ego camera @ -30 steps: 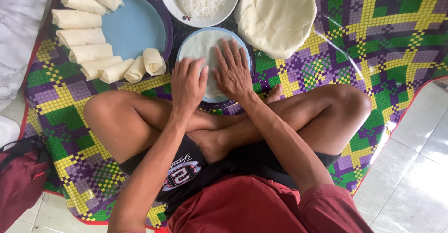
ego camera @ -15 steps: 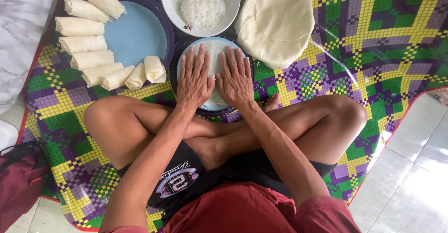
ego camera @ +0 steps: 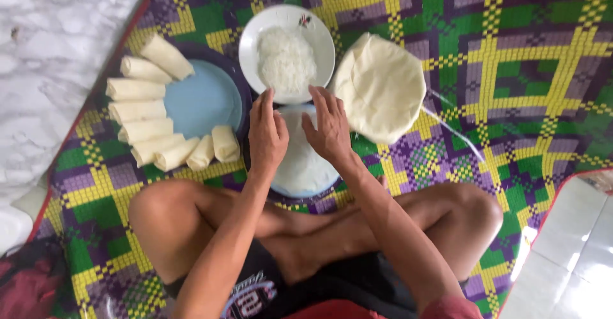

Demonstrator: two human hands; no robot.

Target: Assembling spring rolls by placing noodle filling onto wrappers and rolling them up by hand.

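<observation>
Already nine finished rolls sit left of the flat, open left hand and right hand, both pressing a bare wrapper, holding nothing.

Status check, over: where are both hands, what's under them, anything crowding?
Left hand and right hand flat on wrapper, empty. Wrapper lies on blue plate. Filling plate touches fingertips; wrapper stack beside right hand.

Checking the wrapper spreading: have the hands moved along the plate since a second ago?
Yes. Both the left hand and right hand slid up the blue plate, away from the knees, toward the white bowl.
</observation>
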